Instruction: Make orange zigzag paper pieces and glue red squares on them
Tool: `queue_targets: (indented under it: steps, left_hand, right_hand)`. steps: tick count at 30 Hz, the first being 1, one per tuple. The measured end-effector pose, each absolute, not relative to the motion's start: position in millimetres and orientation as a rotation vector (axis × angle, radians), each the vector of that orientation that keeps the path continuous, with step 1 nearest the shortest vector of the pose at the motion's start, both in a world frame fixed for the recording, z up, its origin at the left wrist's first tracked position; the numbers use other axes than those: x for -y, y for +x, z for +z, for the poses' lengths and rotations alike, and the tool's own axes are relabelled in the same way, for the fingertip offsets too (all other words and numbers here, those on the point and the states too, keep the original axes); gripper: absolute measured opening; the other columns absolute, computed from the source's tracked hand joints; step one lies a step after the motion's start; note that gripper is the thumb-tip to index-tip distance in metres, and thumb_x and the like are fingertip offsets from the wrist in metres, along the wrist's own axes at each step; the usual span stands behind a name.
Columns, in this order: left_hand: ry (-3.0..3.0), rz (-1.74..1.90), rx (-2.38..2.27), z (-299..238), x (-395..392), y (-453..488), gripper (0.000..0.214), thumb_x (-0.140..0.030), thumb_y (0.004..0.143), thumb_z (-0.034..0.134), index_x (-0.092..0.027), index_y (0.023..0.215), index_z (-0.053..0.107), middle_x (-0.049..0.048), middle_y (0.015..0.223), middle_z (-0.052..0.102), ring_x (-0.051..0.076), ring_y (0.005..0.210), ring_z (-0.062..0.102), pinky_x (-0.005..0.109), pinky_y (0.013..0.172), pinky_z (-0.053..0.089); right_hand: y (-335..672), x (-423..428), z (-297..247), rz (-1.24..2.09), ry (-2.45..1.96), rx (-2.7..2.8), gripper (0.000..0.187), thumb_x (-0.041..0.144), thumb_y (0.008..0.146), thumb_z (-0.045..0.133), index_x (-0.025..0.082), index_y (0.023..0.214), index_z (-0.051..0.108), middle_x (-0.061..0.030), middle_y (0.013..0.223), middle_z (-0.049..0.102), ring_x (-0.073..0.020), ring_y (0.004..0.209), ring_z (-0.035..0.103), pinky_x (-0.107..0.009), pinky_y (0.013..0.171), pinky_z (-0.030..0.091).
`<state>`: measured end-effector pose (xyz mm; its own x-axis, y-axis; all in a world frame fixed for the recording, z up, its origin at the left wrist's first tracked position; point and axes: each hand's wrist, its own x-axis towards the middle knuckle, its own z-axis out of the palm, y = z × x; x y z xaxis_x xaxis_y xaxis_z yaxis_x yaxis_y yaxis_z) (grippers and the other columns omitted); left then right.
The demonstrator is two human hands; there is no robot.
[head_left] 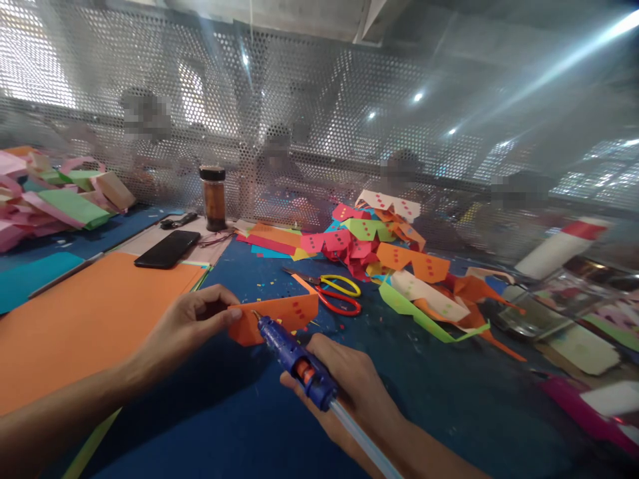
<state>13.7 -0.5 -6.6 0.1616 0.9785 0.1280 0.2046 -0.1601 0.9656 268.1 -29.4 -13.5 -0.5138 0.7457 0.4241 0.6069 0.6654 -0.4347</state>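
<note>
My left hand (192, 322) pinches the left end of a folded orange paper piece (284, 314) with small red squares on it, held just above the blue table (239, 412). My right hand (349, 392) grips a blue glue gun (294, 359), a clear glue stick trailing from its back. The gun's nozzle tip touches the orange piece near its lower left part.
Scissors with yellow and red handles (339, 294) lie just behind the orange piece. A pile of coloured paper pieces (389, 246) sits beyond them. A large orange sheet (84, 319), a black phone (167, 249) and a jar (213, 197) are at left. A perforated metal screen (319, 113) stands behind, with people beyond it.
</note>
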Motion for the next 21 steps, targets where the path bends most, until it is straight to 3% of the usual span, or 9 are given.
queue_targets:
  steps: [5, 12, 21]
  left_hand:
    - [1.481, 1.121, -1.227, -3, 1, 14, 0.024, -0.045, 0.078, 0.073, -0.021, 0.074, 0.071, 0.0003, 0.067, 0.071, 0.017, 0.065, 0.062, 0.026, 0.062, 0.045]
    - [1.353, 1.176, -1.261, -8, -4, 5, 0.022, -0.043, 0.077, 0.076, -0.022, 0.075, 0.074, -0.0001, 0.072, 0.07, 0.015, 0.071, 0.064, 0.024, 0.068, 0.048]
    - [0.836, 1.429, -1.136, -2, -11, -3, 0.025, -0.031, 0.07, 0.086, -0.017, 0.086, 0.071, -0.0013, 0.074, 0.071, 0.012, 0.062, 0.064, 0.02, 0.055, 0.052]
  right_hand:
    - [265, 34, 1, 0.555, -1.091, 2.187, 0.029, 0.042, 0.095, 0.058, 0.023, 0.076, 0.047, 0.004, 0.067, 0.055, -0.0114, 0.053, 0.047, -0.025, 0.049, 0.038]
    - [269, 34, -7, 0.616, -1.148, 1.979, 0.033, 0.055, 0.093, 0.058, 0.026, 0.079, 0.061, -0.0003, 0.067, 0.061, -0.0165, 0.059, 0.057, -0.029, 0.052, 0.05]
    - [279, 20, -8, 0.848, -1.192, 1.893, 0.034, 0.055, 0.095, 0.057, 0.023, 0.083, 0.063, 0.001, 0.066, 0.064, -0.0142, 0.057, 0.061, -0.028, 0.056, 0.053]
